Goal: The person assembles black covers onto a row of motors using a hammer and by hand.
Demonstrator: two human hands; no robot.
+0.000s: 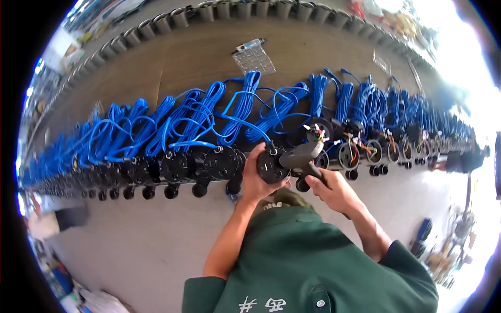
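My left hand (252, 180) is wrapped round the side of a round black housing (269, 168) at the table's near edge. A blue cable runs into the top of that housing. In my right hand (334, 192) is a dark pistol-grip power screwdriver (298, 157), held by its handle. Its nose points left and meets the housing's face or lies just over it; the exact contact is hidden. Just right of it, an open unit (318, 130) shows white, red and yellow wires with connectors.
Black housings with closed faces (175, 166) line the edge to the left; open rings with loose wires (348, 155) line it to the right. Coiled blue cables (279, 112) lie behind them. Farther back are a clear plastic tray (254, 60) and a row of grey cups (206, 10).
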